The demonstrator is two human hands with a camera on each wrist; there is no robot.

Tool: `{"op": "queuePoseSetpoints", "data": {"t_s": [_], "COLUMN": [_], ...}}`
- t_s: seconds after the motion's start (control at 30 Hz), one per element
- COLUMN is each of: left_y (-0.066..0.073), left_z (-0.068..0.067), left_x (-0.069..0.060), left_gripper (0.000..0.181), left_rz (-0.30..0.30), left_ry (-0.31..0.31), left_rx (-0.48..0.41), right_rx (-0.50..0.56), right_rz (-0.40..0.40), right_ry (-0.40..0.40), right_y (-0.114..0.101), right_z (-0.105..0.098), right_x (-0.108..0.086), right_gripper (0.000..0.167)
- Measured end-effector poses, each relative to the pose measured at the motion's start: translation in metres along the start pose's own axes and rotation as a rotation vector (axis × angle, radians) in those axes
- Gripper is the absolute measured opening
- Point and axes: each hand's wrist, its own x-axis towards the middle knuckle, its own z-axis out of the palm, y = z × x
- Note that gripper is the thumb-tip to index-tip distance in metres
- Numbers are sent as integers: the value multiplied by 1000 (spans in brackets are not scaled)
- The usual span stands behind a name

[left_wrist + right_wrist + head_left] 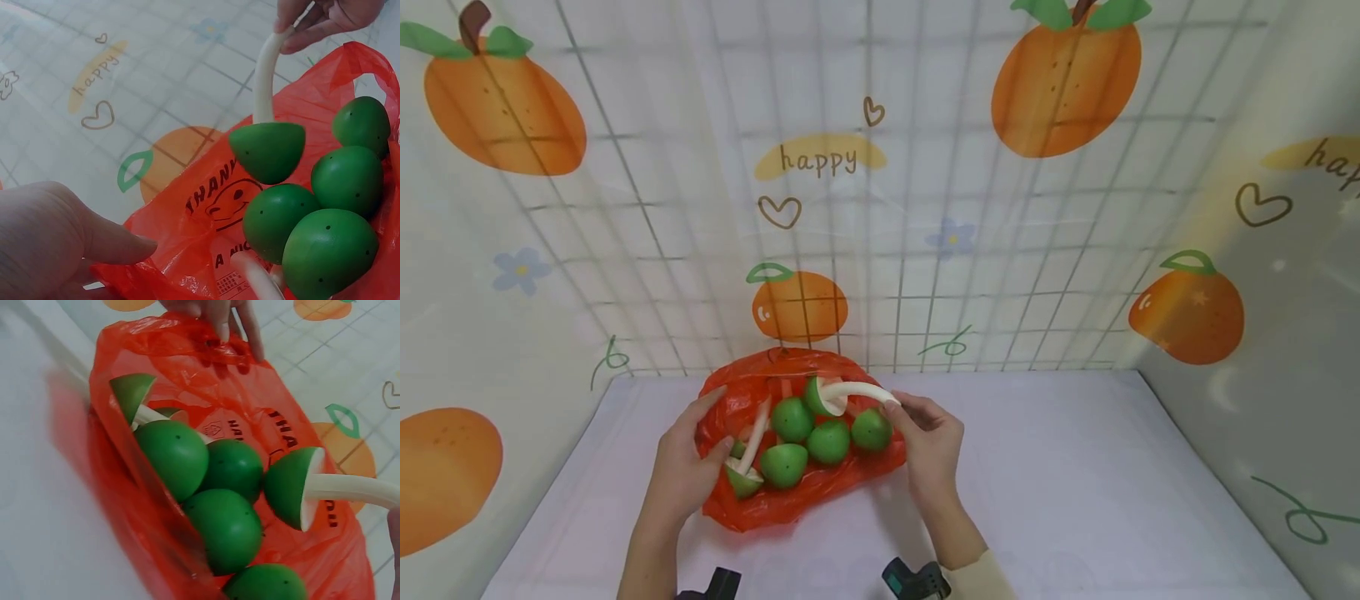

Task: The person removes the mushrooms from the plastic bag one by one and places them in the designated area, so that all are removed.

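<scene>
A toy mushroom (854,389) with a green dotted cap and a curved white stem is held by my right hand (934,446), which pinches the stem's end between thumb and fingers. Its cap hangs over an open red plastic bag (741,515) on the table. My left hand (683,467) grips the bag's left edge, thumb on the inside, as the left wrist view shows. Inside the bag lie several more green mushrooms (331,253), mostly caps up. One mushroom (743,479) near the left thumb leans with its stem upward. Many stems are hidden.
The white table (1060,483) reaches to both sides of the bag. A pale sheet (925,200) printed with oranges, hearts and grid lines rises behind it and at the sides. A bag handle loop (378,87) stands up at the bag's far end.
</scene>
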Motion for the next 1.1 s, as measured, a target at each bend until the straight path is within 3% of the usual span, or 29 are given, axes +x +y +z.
{"op": "queuePoseSetpoints", "data": {"t_s": [0.4,0.77,1.1], "left_y": [3,3,0], "left_z": [-1,-2,-2], "left_x": [1,1,0], "left_gripper": [69,68,69], "left_rz": [-7,-25,-31], "left_ry": [18,16,20], "left_rx": [-25,-58,-59], "right_rx": [17,122,220], "right_rz": [1,-77,-132], "right_ry": [-94,-75,-28], "right_y": [-33,-55,-61], "right_z": [-7,-15,-34], "right_x": [-1,3,17], "right_gripper": [18,23,28]}}
